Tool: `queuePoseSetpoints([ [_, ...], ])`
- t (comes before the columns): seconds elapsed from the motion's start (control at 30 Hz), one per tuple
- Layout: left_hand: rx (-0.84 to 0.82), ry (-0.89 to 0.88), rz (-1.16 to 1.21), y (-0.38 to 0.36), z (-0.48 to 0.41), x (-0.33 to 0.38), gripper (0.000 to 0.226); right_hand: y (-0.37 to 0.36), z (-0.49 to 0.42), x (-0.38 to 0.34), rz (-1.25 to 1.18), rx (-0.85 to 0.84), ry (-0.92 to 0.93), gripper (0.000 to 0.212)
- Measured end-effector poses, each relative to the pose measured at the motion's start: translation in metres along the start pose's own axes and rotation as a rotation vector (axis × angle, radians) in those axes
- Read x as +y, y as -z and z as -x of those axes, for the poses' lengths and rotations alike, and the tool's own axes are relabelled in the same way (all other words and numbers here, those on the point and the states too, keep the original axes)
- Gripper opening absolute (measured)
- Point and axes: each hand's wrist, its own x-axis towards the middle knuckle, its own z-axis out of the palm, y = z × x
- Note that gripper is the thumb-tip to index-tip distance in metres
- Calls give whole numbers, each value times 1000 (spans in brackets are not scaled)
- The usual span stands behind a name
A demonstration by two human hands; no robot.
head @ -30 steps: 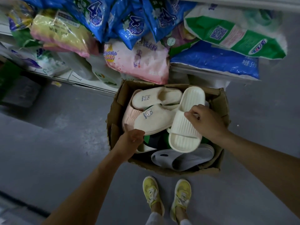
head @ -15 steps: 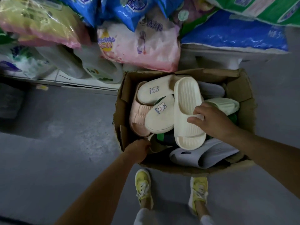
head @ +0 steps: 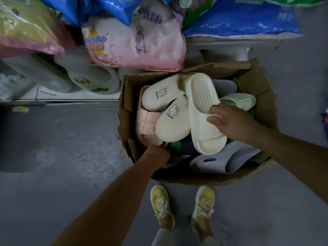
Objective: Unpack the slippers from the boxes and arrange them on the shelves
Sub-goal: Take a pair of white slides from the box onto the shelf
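An open cardboard box (head: 255, 80) on the floor holds several slippers. My right hand (head: 229, 121) grips the strap of a cream ribbed slide slipper (head: 202, 105) lying on top of the pile. Beside it lie two cream slippers with a rabbit print (head: 174, 125), a pink slipper (head: 145, 125), a pale green one (head: 239, 101) and a grey one (head: 221, 160). My left hand (head: 156, 153) reaches down inside the box's near left corner below the pink slipper; its fingers are hidden.
Low white shelves (head: 58, 98) behind the box carry a pink bag (head: 134, 45), blue bags (head: 241, 25), a yellow-pink bag (head: 30, 31) and white bottles (head: 94, 77). The grey floor (head: 62, 148) spreads to the left. My feet in yellow shoes (head: 161, 203) stand just before the box.
The view has moved closer over the box. My right hand keeps its hold on the cream slide, and my left hand has sunk deeper into the box's corner.
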Motion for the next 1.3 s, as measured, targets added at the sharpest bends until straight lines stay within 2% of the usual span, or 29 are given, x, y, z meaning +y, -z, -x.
queuePoseSetpoints([
  [0.17, 174, -5, 128, 43, 36, 10, 30, 31, 2, -13, -60, 26, -105, 25],
  [0.27, 280, -71, 152, 55, 56, 7, 36, 48, 1, -15, -59, 30, -130, 23],
  [0.57, 457, -13, 192, 100, 86, 16, 24, 80, 1, -7, -96, 61, -111, 30],
  [0.7, 547, -1, 224, 126, 102, 34, 7, 90, 9, -8, -72, 52, -83, 30],
  [0.83, 593, 35, 247, 133, 130, 36, 22, 85, 16, -10, -33, 4, -85, 30],
  [0.9, 576, 95, 305, 131, 147, 36, 28, 80, 20, -12, -3, -15, -94, 27],
  [0.97, 479, 223, 421, 139, 166, 38, 30, 76, 26, -13, 11, -30, -94, 27],
  [1.1, 381, 384, 655, 146, 214, 30, 22, 73, 34, -17, -24, -75, -89, 27],
  [1.2, 443, 483, 831, 154, 227, 26, 21, 73, 36, -19, -58, -100, -77, 30],
  [1.3, 549, 532, 760, 171, 197, 23, 21, 73, 37, -22, -45, -100, -90, 32],
])
